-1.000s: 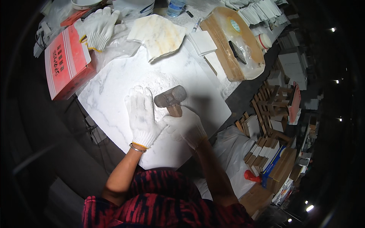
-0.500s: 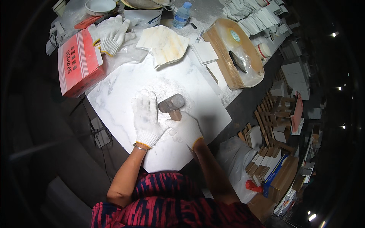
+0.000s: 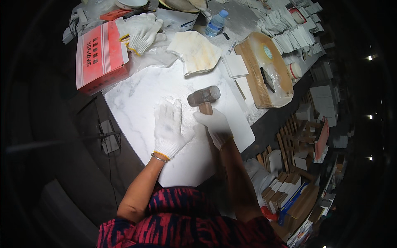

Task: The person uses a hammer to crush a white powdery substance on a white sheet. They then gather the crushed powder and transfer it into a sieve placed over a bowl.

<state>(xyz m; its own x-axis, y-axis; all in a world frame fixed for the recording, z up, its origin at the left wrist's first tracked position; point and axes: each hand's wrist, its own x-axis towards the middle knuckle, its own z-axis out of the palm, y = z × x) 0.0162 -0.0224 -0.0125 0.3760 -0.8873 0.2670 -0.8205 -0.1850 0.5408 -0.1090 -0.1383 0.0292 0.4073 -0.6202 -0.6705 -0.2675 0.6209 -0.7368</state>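
My right hand (image 3: 216,126), in a white knit glove, is wrapped round the wooden handle of a short, heavy-headed hammer (image 3: 203,96). The hammer appears raised over a white, grey-veined slab (image 3: 128,99), its head pointing away from me. Flat on that slab, fingers stretched forward, rests my gloved left hand (image 3: 168,130), left of the hammer. White powder and crumbs (image 3: 188,105) lie by its fingertips and under the hammer. Beyond the hammer, an irregular piece of cream-veined stone (image 3: 195,51) lies at the slab's far side.
A red carton (image 3: 101,62) with spare gloves (image 3: 142,32) on it stands far left. At the back right are white tiles (image 3: 235,66), a cut-open cardboard box (image 3: 253,74), and a water bottle (image 3: 216,25). Wooden racks (image 3: 289,140) and stacked boxes occupy the floor at right.
The hammer and my right hand have moved away from my left hand, to the right and seemingly upward. My left hand stays flat on the slab. The whole view has shifted slightly.
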